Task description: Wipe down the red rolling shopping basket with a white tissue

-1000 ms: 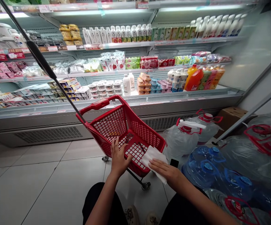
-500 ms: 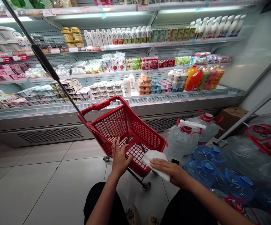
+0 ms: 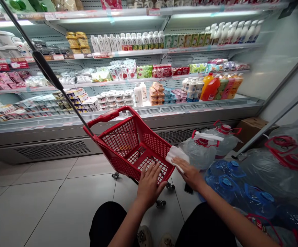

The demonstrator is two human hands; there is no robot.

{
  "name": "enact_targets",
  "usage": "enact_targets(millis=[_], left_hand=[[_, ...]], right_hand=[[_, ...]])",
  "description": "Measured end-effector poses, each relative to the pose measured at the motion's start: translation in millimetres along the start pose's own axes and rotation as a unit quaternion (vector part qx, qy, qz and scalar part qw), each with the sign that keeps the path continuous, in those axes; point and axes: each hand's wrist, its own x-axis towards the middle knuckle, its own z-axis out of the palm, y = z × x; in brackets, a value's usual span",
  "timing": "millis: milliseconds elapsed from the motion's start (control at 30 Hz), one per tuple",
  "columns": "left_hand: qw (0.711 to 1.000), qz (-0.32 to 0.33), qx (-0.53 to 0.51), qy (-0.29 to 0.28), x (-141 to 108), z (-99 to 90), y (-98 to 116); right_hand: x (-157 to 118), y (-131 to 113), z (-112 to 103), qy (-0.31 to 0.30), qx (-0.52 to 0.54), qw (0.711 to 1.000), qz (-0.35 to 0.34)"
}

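Observation:
A small red plastic shopping cart [image 3: 152,140] stands on casters in front of me, its handle on the far left side. My right hand [image 3: 188,172] presses a folded white cloth [image 3: 176,153] against the rim at the cart's right corner, fingers lying over the cloth. At the near end of the basket, my left hand [image 3: 150,185] rests on or just above the rim with its fingers stretched out and nothing in it; exact contact is hidden. A dark pole [image 3: 47,68] rises from the cart's handle side.
An open refrigerated case [image 3: 61,128] full of dairy and drinks runs behind the cart. Clear water jugs [image 3: 199,152] and blue bottles [image 3: 226,181] crowd the right side. A dark phone [image 3: 188,188] lies on the tiled floor, and a cardboard box [image 3: 254,125] sits farther back.
My right hand has moved the cloth up and right, to the cart's right corner. My left hand has shifted right and down along the near end. The view has turned slightly.

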Motion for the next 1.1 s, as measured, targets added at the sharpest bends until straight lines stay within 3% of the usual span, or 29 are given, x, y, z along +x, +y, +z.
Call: enact_targets(millis=[133,233,300,467,600,700,867,1000,1100], left_hand=[[0.999,-0.033,0.007,0.003,-4.8,16.1,11.5],[0.999,-0.035,0.021,0.009,-5.9,17.6,8.7],[0.999,-0.031,0.021,0.004,-5.6,16.8,7.4],[0.999,-0.026,0.022,-0.001,-2.8,15.7,8.4],[1.0,-0.006,0.023,-0.001,-4.8,7.2,3.3],[1.0,0.002,0.02,-0.008,-11.6,-6.1,-2.9],[1.0,0.002,0.021,-0.011,-22.7,-28.0,-10.7],[0.999,-0.014,0.041,-0.004,-29.5,-34.6,-13.2],[0.998,-0.026,0.055,0.007,-37.9,-35.4,-13.0]], right_hand=[[-21.4,-60.1,15.4,-0.031,0.03,0.997,-0.066],[-21.1,-77.4,16.0,-0.051,0.048,0.992,-0.107],[-11.5,-66.5,10.4,-0.053,0.05,0.99,-0.117],[16.4,-9.7,-5.4,-0.024,0.002,0.997,-0.077],[16.0,-2.5,-3.2,-0.006,-0.018,0.998,-0.053],[6.1,-21.3,1.9,-0.001,-0.013,0.999,-0.034],[-2.2,-72.2,12.9,-0.001,0.004,0.999,-0.042],[-2.6,-111.8,24.7,-0.004,0.02,0.999,-0.045],[-6.3,-127.7,28.3,-0.015,0.008,0.999,-0.048]])
